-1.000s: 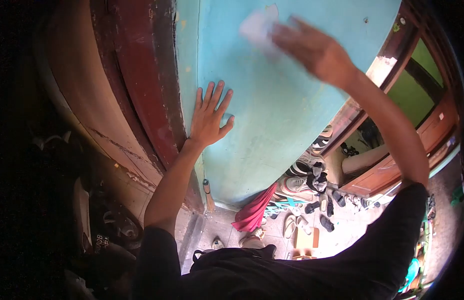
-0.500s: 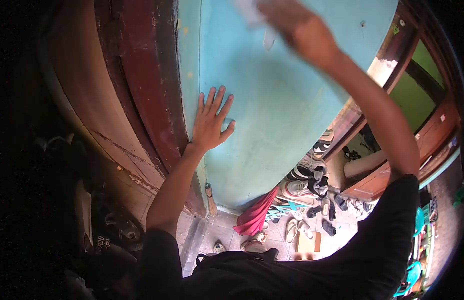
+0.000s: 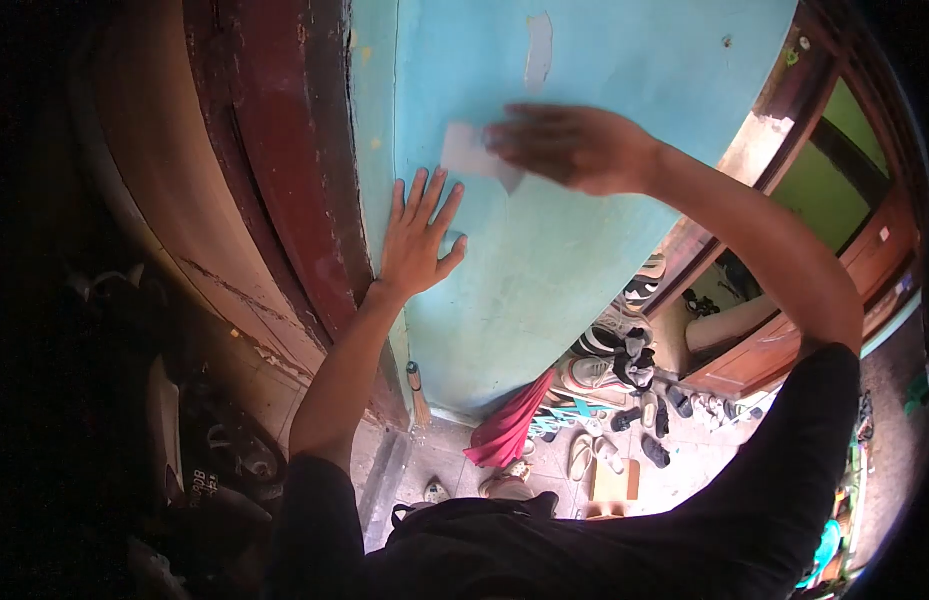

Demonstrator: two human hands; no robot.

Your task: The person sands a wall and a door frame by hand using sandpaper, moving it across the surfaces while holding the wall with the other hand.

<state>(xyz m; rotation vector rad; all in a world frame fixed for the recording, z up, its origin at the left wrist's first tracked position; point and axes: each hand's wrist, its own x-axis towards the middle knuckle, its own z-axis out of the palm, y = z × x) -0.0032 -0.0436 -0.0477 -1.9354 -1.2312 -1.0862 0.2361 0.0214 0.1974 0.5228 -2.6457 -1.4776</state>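
My left hand (image 3: 416,235) lies flat on the turquoise wall (image 3: 504,300), fingers spread, close to the dark red door frame (image 3: 294,190). Just above and to its right, my right hand (image 3: 579,150) presses a pale, stiff sheet (image 3: 466,150) that looks like sandpaper against the same wall. Motion blurs the right fingers, and a greyish corner of the sheet shows below them. Higher up, a long whitish patch (image 3: 537,52) of bare or chipped paint marks the wall.
A small broom (image 3: 417,395) leans at the wall's foot. Beside it hangs a red cloth (image 3: 509,425). Shoes and sandals (image 3: 594,455) crowd the floor and a rack, with an open cardboard box (image 3: 614,482) nearby. To the right is a wooden window frame (image 3: 774,340); a motorbike (image 3: 224,455) stands in shadow at left.
My right hand has swept down the wall with the pale sheet, from above the whitish patch to below it, uncovering the patch. My left hand stays nearly in place.
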